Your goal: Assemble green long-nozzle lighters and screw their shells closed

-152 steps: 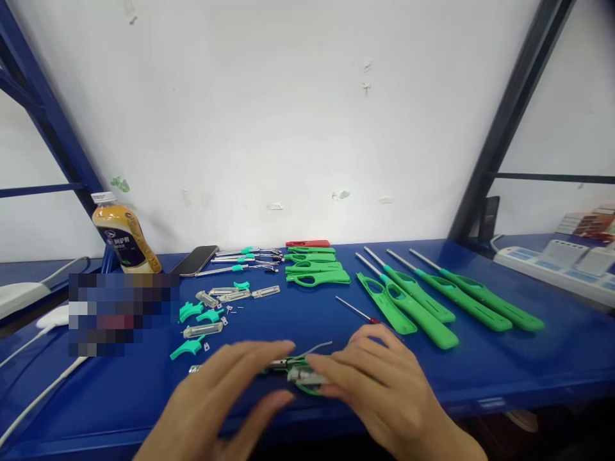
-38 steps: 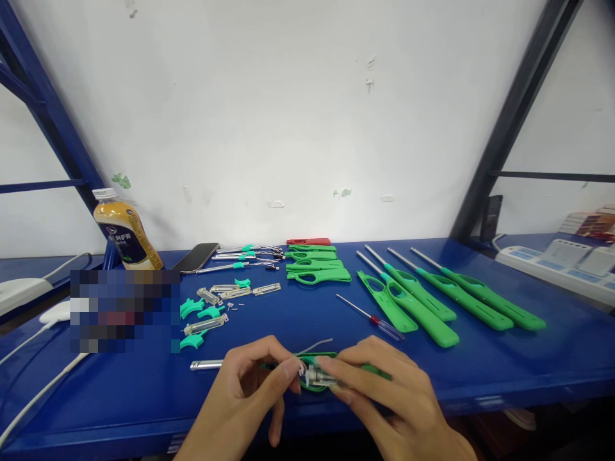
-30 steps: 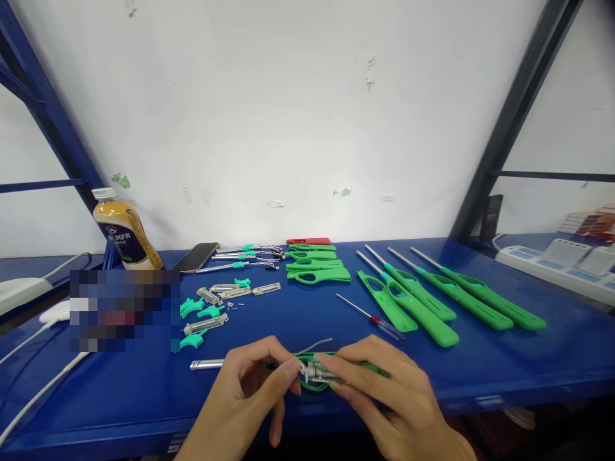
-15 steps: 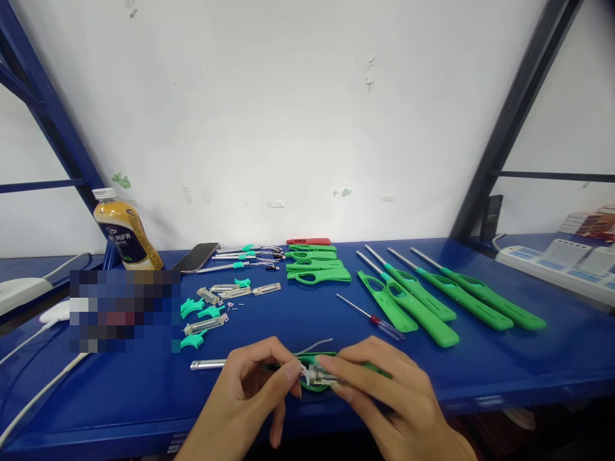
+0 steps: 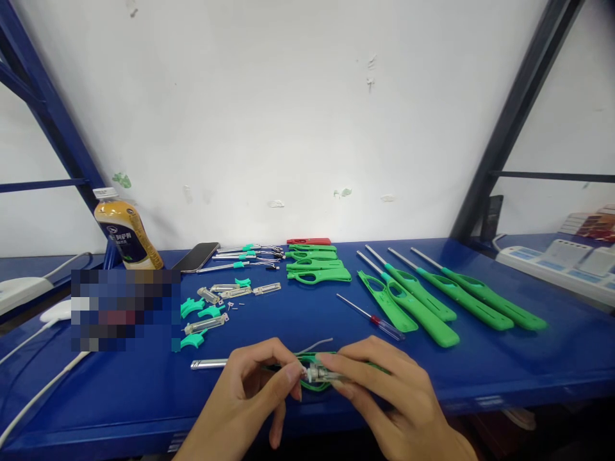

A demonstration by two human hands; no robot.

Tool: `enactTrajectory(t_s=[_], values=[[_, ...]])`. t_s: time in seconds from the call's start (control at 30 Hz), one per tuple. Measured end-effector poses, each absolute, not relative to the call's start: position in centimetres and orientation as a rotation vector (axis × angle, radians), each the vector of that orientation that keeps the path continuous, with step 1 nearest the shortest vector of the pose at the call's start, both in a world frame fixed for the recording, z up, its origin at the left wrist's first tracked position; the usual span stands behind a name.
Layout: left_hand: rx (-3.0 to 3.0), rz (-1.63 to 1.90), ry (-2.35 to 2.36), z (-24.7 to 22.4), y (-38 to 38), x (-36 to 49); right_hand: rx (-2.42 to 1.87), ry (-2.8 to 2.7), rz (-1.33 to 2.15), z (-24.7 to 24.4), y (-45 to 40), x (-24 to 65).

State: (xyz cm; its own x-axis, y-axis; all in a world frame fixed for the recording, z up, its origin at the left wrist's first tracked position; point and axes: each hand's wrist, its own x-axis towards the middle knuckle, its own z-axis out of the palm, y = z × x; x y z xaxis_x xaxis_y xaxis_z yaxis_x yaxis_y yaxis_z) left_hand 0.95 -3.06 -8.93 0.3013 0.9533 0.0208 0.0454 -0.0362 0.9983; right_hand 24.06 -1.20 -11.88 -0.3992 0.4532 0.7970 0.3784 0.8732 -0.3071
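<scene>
Between thumb and fingers, my right hand (image 5: 396,390) grips a clear fuel tank (image 5: 323,372) with its valve end pointing left. My left hand (image 5: 262,387) pinches a small pale part (image 5: 304,371) at that valve end; the fingertips partly hide it. Both hands are above an open green lighter shell (image 5: 314,386) on the blue table. A metal tube (image 5: 207,364) sticks out to the left from behind my left hand. A thin pale tube (image 5: 314,346) curves up behind the fingertips.
Clear tanks (image 5: 206,324) and teal triggers (image 5: 193,339) lie at the left. Metal rods (image 5: 223,266) and green shells (image 5: 319,275) are farther back. A screwdriver (image 5: 384,326) and several green lighters (image 5: 423,314) lie right. A bottle (image 5: 127,234) stands beside a phone (image 5: 196,257).
The clear tank and small pale part have shifted and turned slightly between my fingertips. Both hands keep nearly the same place and grip.
</scene>
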Motion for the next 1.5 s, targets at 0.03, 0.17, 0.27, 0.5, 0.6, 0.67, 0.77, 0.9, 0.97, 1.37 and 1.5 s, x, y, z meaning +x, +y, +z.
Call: enactTrajectory(t_s=[0.03,0.17,0.27,0.5,0.6,0.67,0.77,0.9,0.97,1.37,1.5], values=[[1.402,0.970,0.996,-9.0,-3.1,0.9,-0.600,-2.036,0.087,-11.7,-1.1,24.0],[1.398,0.960,0.951,-9.4,-3.0,0.8,-0.564,-2.079,0.078,-11.7,-0.9,24.0],[1.396,0.959,0.940,-9.5,-3.0,0.7,-0.578,-2.106,0.023,-12.0,-0.9,23.9],[1.412,0.910,0.996,-9.0,-3.3,0.4,-0.618,-2.091,-0.282,-12.2,-1.0,23.9],[1.416,0.924,0.986,-9.2,-3.3,0.4,-0.643,-2.110,-0.343,-12.4,-1.0,23.8],[1.411,0.949,0.968,-9.4,-3.4,0.4,-0.646,-2.149,-0.330,-12.5,-1.0,23.7],[1.405,0.973,0.945,-9.7,-3.4,0.5,-0.617,-2.178,-0.299,-12.6,-0.8,23.6],[1.422,0.957,0.950,-9.8,-3.5,0.3,-0.595,-2.175,-0.301,-12.5,-0.7,23.5],[1.437,0.943,0.957,-9.8,-3.5,0.1,-0.597,-2.181,-0.312,-12.4,-0.7,23.4],[1.420,0.932,0.872,-10.1,-3.3,0.5,-0.568,-2.176,-0.240,-12.3,-0.8,23.2],[1.492,0.955,0.990,-9.6,-3.4,0.8,-0.636,-2.072,-0.069,-12.2,-1.1,23.6]])
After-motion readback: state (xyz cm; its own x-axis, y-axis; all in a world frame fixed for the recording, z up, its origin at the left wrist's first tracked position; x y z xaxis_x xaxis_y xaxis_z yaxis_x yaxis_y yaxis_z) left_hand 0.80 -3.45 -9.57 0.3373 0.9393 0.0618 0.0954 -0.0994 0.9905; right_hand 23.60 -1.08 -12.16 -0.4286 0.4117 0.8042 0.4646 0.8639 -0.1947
